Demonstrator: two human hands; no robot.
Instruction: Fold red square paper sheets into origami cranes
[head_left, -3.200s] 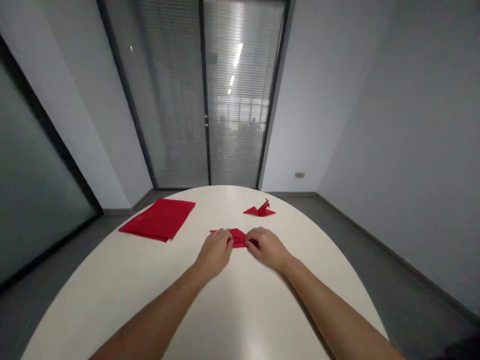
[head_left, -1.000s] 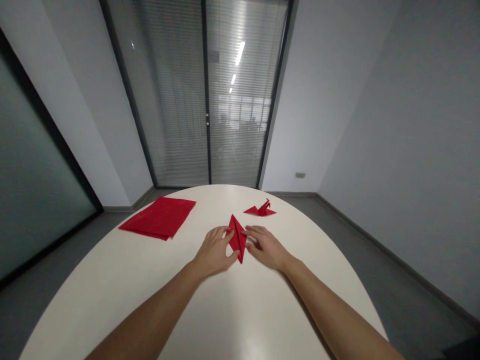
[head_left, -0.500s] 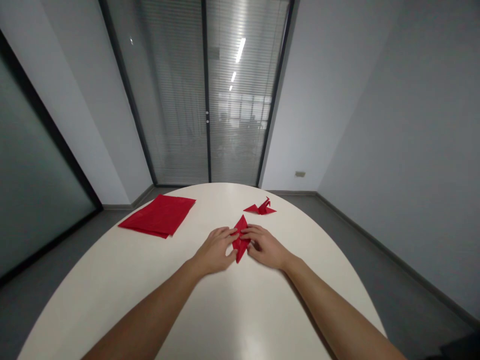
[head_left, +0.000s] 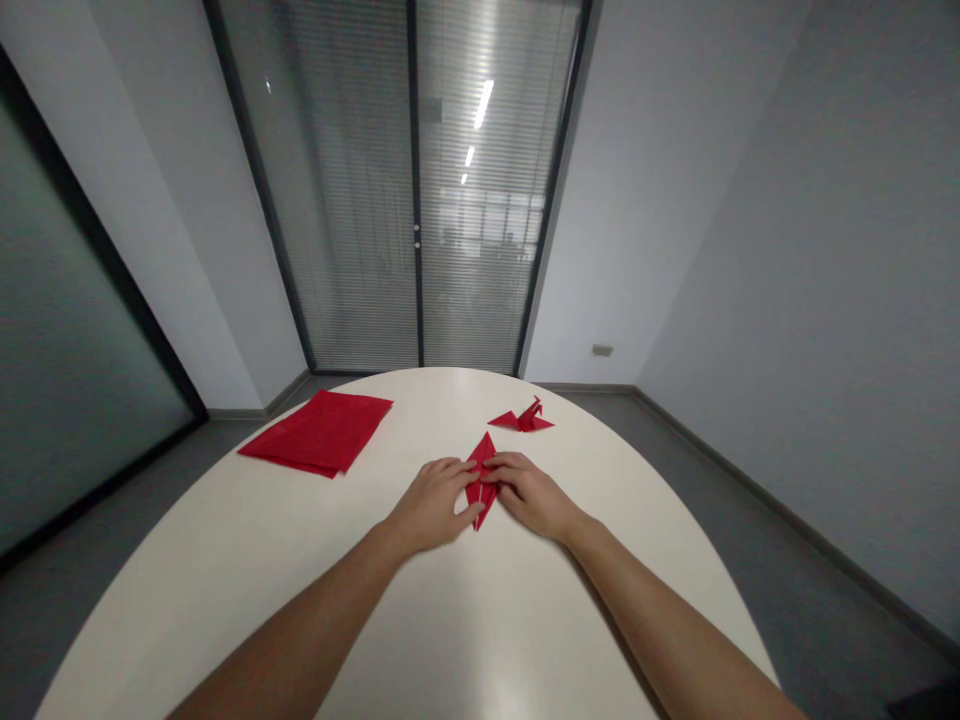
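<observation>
A folded piece of red origami paper [head_left: 487,497], a narrow upright diamond, lies on the table between my hands. A thin pale slit runs down the middle of its lower half. My left hand [head_left: 431,505] grips its left side, fingertips on the upper part and thumb at the lower left edge. From the right, my right hand [head_left: 536,497] presses its fingers on the middle of the paper, with the thumb tucked mostly out of sight at the right edge. Just beyond stands a finished red paper crane [head_left: 527,418] with spread wings.
A stack of red paper sheets [head_left: 319,432] lies at the far left of the round white table [head_left: 420,640]. Behind the table are a glass partition with blinds [head_left: 367,250] and a grey wall [head_left: 825,300].
The lower half of the folded paper now shows a slit down its middle and looks narrower. My left thumb has moved onto its lower edge, and my right thumb has drawn in.
</observation>
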